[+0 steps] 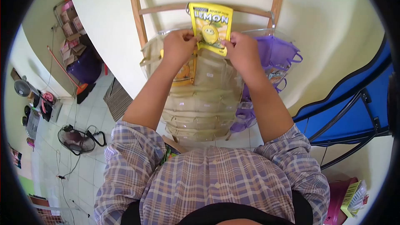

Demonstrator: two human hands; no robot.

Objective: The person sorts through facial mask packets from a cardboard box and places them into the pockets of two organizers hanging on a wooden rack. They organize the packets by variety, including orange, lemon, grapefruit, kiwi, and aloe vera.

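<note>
Between my two hands is a yellow packet (211,29) marked LEMON, held upright with its printed front toward me. My left hand (180,46) pinches its lower left side, and my right hand (242,49) grips the lower right corner. Behind it hangs a beige hanging organizer (208,83) with rows of clear pockets. An orange-yellow packet (185,71) sits in an upper left pocket, partly covered by my left forearm. A purple organizer (268,52) hangs to the right, with some items in its pockets.
A wooden rack (164,8) leans on the wall and bears the organizers. At right stands a blue folded panel with black metal legs (354,116). A fan (76,138), a broom (81,87) and a purple tub (85,66) are at left. A maroon container (337,200) stands lower right.
</note>
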